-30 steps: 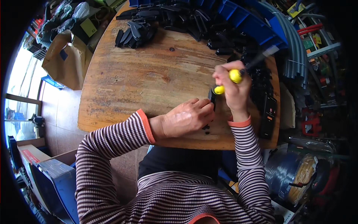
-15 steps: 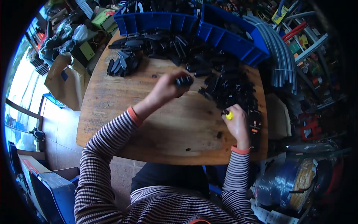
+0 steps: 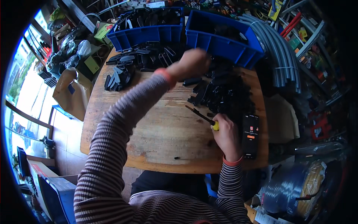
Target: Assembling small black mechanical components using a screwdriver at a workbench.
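My right hand (image 3: 226, 135) is closed around the yellow handle of a screwdriver (image 3: 215, 126). Its dark shaft points up and left over the wooden table (image 3: 156, 130). Reaching far forward, my left hand (image 3: 194, 64) is over the far part of the table, just in front of the right blue bin (image 3: 223, 43). Motion blurs its fingers, and whether it holds anything cannot be made out. Beneath and to the right of it spreads a heap of small black parts (image 3: 223, 89). Flat black pieces (image 3: 143, 54) are piled to its left.
A second blue bin (image 3: 149, 34), full of black pieces, stands at the back left. Grey pieces (image 3: 116, 77) lie on the left side. A lit phone (image 3: 250, 138) rests by the right edge. One tiny dark bit (image 3: 176, 158) lies near the front. Grey hoses (image 3: 279, 52) hang beyond.
My left hand has moved forward and right; the dark part it held is no longer visible. The right hand has shifted slightly left and down, and the screwdriver's shaft now shows.
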`<state>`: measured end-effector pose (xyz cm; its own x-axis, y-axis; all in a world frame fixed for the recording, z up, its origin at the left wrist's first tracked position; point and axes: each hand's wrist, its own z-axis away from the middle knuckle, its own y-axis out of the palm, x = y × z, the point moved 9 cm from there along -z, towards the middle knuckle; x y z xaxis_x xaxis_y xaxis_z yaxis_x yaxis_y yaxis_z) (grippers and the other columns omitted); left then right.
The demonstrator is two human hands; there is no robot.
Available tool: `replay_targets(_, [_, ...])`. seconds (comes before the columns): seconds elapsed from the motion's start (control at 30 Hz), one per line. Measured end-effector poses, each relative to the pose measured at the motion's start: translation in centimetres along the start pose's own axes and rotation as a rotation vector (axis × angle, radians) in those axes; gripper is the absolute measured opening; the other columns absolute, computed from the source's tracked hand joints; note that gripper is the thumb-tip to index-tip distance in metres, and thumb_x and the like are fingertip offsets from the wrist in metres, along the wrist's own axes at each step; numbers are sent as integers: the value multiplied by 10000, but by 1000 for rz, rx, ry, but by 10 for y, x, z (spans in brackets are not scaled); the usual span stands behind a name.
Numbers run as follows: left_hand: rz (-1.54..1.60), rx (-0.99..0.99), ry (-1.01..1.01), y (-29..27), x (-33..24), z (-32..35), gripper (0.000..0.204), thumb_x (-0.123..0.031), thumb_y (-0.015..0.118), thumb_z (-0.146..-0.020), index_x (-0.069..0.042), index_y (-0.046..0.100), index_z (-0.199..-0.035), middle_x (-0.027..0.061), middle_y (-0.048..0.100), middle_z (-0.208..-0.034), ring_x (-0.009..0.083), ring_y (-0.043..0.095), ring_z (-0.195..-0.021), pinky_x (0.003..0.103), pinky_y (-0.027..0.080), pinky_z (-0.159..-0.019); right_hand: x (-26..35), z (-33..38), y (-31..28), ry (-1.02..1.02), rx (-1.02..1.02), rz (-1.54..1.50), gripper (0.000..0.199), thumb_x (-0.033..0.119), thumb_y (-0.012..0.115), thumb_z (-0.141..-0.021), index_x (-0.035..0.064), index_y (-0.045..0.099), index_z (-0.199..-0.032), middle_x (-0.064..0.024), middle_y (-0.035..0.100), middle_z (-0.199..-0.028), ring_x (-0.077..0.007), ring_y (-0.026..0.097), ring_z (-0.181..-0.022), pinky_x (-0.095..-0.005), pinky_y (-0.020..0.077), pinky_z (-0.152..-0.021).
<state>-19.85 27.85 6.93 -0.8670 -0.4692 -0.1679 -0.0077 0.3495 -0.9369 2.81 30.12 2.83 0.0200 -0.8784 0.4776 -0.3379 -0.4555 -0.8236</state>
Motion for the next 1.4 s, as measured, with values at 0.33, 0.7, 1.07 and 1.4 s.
replay_targets(0.33, [-16,-260,140,-10,-20,174,241,-65,628,-743,-76,630,-984,106,527,-962,291,536,-934,392,508,-742,14,-9,-18,-43,-163,-328,163,-3,700,-777,8,589,-896,-135,618,-806,-295,623,-712,-333,478,-621])
replay_targets(0.7, [102,-341,156,-24,-31,208,289,-23,646,-701,-53,623,-988,110,544,-994,290,547,-945,370,510,-752,65,-39,2,-68,-138,-405,137,73,704,-837,-7,624,-916,-38,642,-756,-73,559,-695,-236,463,-653])
replay_targets(1.07, [296,-131,101,-5,-89,251,199,-14,607,-727,-4,575,-923,147,539,-979,290,574,-873,357,542,-676,49,-44,30,51,-42,-386,137,101,716,-827,-8,640,-856,-36,634,-703,-70,533,-654,-240,453,-615])
replay_targets(1.4, [452,-144,53,-8,-73,250,189,-26,608,-734,-10,554,-915,156,532,-944,316,584,-831,381,531,-694,67,-44,40,-104,-41,-209,134,87,714,-797,9,607,-821,-149,629,-740,-335,622,-672,-358,479,-581])
